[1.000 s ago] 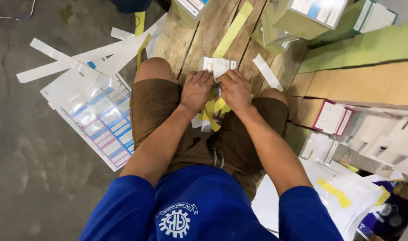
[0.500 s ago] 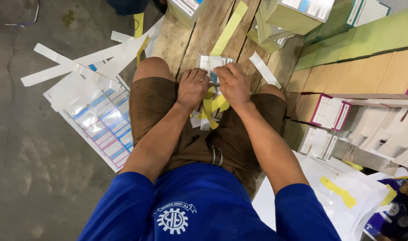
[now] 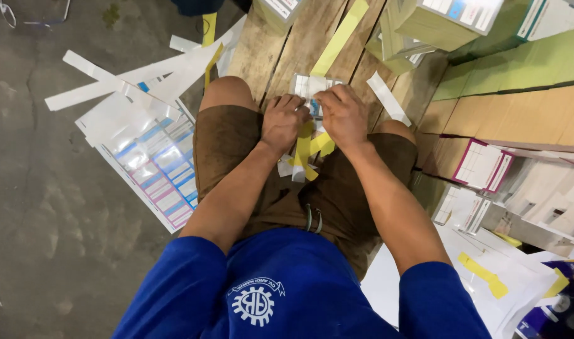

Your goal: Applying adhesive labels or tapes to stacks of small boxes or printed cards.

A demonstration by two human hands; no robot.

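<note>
I sit on a wooden pallet (image 3: 271, 53) in brown shorts and a blue shirt. Between my knees, my left hand (image 3: 282, 123) and my right hand (image 3: 343, 115) are both closed on a small stack of white printed labels (image 3: 309, 86). Its far end sticks out past my fingers. Loose yellow and white paper strips (image 3: 307, 150) lie in my lap just under the hands.
A long yellow strip (image 3: 338, 39) lies on the pallet ahead. Printed sheets (image 3: 156, 164) and white offcuts (image 3: 130, 78) cover the concrete floor on the left. Stacks of green and tan card (image 3: 519, 94), boxes (image 3: 447, 19) and more sheets (image 3: 488, 282) crowd the right.
Both hands stay on the label stack with only small finger shifts. The view has tilted slightly.
</note>
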